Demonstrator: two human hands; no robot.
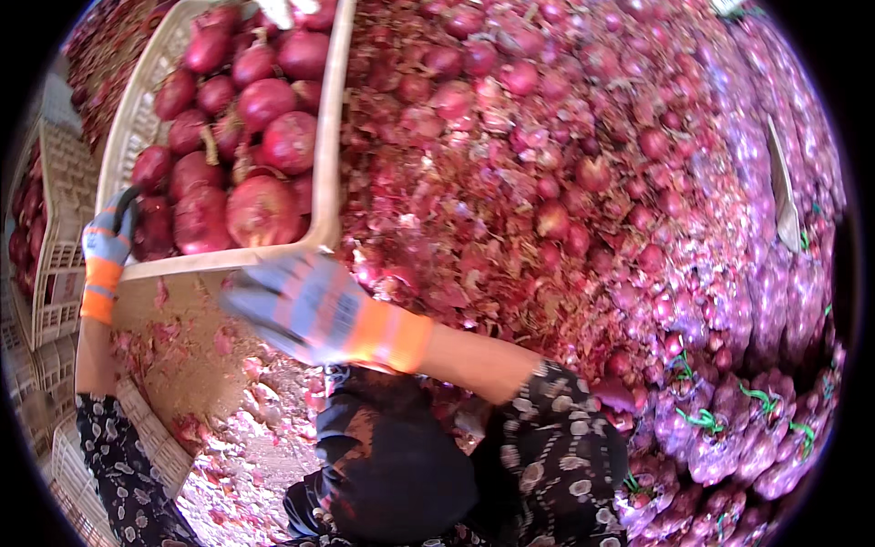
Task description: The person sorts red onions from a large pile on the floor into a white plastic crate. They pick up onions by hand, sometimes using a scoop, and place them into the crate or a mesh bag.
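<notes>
A pale plastic crate (333, 137) filled with red onions (266, 104) stands in front of me at the upper left. My left hand (109, 232), in a grey and orange work glove, grips the crate's near left corner, with a dark fingertip over the rim. My right hand (301, 304), in a matching glove and blurred, is at the near right corner just below the rim; whether its fingers hold the crate cannot be told. A white-gloved hand of another person (284, 10) touches the onions at the crate's far end.
Loose red onions and dry skins (478, 225) lie heaped right of the crate. Filled mesh bags (724, 424) with green ties line the right side. More plastic crates (61, 253) stand at the left. Skins litter the ground (239, 465) near my legs.
</notes>
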